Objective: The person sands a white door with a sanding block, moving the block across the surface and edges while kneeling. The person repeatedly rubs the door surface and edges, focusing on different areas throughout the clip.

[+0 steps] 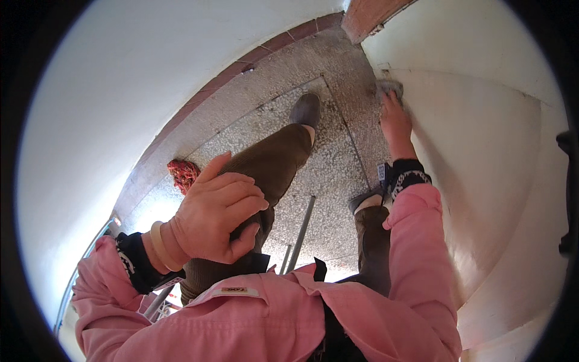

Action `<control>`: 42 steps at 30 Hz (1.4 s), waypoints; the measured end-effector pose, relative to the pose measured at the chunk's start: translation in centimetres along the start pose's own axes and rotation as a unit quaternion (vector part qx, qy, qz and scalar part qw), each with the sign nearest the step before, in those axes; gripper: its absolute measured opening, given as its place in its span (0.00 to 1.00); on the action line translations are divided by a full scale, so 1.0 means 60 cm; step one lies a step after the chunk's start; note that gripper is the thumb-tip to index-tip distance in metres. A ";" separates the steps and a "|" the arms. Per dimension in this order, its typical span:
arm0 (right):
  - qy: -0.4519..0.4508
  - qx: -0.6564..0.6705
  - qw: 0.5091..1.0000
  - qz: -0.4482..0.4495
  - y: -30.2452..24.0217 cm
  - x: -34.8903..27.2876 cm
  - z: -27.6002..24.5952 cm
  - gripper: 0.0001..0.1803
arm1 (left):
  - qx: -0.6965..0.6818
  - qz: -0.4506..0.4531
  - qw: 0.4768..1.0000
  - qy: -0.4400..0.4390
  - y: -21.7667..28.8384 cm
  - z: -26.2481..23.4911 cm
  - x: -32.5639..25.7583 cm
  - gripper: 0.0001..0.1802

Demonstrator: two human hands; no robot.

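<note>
My left hand [220, 208] rests over my bent knee in brown trousers [265, 166], its fingers loosely curved and apart, holding nothing. My right arm stretches out to the far right, where the right hand [396, 117] presses a grey cloth or pad [389, 86] at the foot of the pale wall [470, 120]. The fingertips lie on the cloth; its underside is hidden. Beyond my left hand, a crumpled red, patterned cloth or mesh bundle [183, 175] lies on the floor near the left wall.
Speckled stone floor [335, 154] runs between two pale walls, with a dark red tile skirting [259, 53] along the left one. A brown wooden door frame or post [368, 18] stands at the far end. Grey metal bars [303, 232] show between my legs.
</note>
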State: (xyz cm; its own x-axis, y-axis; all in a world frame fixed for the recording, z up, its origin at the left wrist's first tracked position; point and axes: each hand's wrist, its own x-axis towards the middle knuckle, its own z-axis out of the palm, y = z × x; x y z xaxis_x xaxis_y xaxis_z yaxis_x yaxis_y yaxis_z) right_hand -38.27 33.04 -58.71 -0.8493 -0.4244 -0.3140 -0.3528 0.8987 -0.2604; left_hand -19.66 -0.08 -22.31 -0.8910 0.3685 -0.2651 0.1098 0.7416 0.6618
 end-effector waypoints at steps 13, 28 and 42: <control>-0.050 -0.013 0.999 0.016 -0.008 0.010 -0.013 0.25 | 0.000 0.000 1.000 0.005 -0.002 -0.001 0.003 0.20; -0.055 -0.033 0.997 0.033 -0.044 0.037 -0.041 0.25 | 0.005 0.013 1.000 -0.001 -0.002 -0.009 0.008 0.18; 0.031 0.076 0.996 0.029 -0.049 0.034 0.012 0.27 | -0.007 0.006 1.000 -0.001 -0.004 -0.015 0.007 0.17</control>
State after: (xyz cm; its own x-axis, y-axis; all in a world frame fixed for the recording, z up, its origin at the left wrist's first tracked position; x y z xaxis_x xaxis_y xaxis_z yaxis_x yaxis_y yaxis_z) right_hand -38.69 29.43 -59.25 -0.8907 -0.3609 -0.2766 -0.2432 0.8921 -0.3808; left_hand -20.47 -0.60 -21.95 -0.8891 0.3784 -0.2577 0.1145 0.7288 0.6751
